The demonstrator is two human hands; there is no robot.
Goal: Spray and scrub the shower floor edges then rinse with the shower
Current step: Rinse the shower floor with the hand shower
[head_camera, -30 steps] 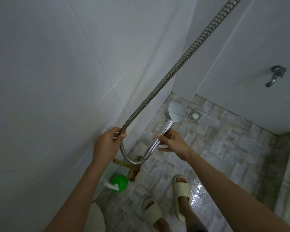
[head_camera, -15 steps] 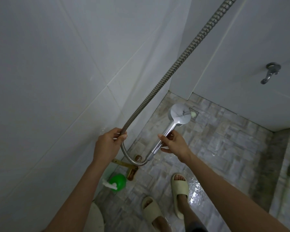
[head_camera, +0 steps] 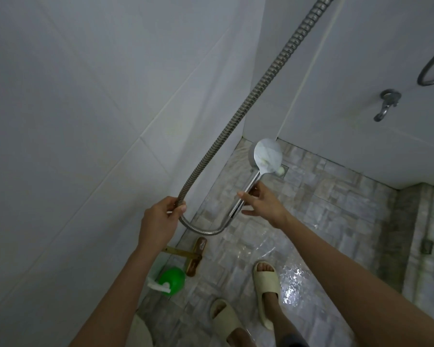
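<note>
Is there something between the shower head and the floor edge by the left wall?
Nothing visible: open air between the shower head, held by the right hand, and the floor edge. A brush and green bottle sit farther back along it.

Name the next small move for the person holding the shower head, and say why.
Probably tilt the shower head to sweep along the floor edge under the left wall. The right hand grips its handle, the left hand holds the hose clear, and the head points at the far corner, so that edge seems next to rinse.
</note>
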